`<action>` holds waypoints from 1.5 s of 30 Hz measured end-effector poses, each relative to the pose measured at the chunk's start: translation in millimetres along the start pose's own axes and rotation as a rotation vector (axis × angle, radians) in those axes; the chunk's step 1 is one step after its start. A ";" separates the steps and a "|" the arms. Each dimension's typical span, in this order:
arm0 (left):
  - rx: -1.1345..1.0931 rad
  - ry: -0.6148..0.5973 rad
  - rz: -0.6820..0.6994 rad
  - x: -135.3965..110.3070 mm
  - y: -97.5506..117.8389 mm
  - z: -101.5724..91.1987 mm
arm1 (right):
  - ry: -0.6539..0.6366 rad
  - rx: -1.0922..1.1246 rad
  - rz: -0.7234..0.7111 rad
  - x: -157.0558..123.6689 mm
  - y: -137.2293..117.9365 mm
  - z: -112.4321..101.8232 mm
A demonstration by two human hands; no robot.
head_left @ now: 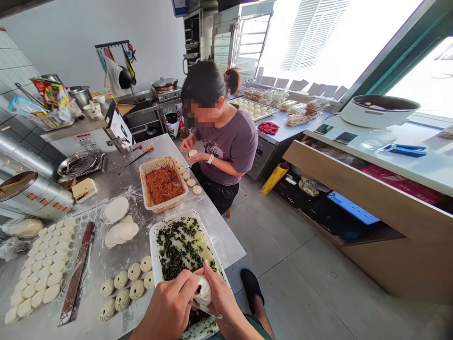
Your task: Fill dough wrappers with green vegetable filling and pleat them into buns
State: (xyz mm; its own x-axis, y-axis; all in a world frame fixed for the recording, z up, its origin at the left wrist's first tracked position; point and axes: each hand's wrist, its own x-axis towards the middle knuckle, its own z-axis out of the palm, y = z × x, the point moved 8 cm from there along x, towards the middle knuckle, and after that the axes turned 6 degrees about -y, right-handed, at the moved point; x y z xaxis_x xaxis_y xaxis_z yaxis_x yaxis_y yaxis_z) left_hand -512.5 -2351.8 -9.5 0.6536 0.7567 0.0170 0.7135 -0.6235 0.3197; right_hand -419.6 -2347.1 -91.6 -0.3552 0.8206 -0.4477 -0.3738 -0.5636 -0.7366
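Both my hands pinch one white dough bun over the near end of a white tray of green filling. My left hand grips its left side, fingers curled. My right hand cups its right side and pinches the top. Several finished pleated buns lie on the floured steel table just left of the tray. Flat dough rounds are stacked beyond them.
A tub of red meat filling stands farther up the table. A person in a purple shirt sits opposite, holding a bun. Rows of dough pieces and a rolling pin lie at the left. A counter runs along the right.
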 end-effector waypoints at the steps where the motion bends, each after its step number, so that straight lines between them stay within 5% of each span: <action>1: 0.004 -0.005 0.014 -0.2 0.6 0.6 | -0.015 0.033 0.021 0.1 1.6 1.2; 45: 0.064 0.127 0.140 -9.6 18.0 -35.8 | -0.093 0.113 0.155 2.0 5.0 11.8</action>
State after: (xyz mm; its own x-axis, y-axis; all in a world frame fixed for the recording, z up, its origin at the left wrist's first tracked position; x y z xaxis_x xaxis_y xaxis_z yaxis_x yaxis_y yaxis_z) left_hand -514.9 -2363.2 30.0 0.7133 0.6780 0.1774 0.6352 -0.7325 0.2451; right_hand -432.3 -2349.4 -90.2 -0.4917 0.7138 -0.4988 -0.4004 -0.6940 -0.5984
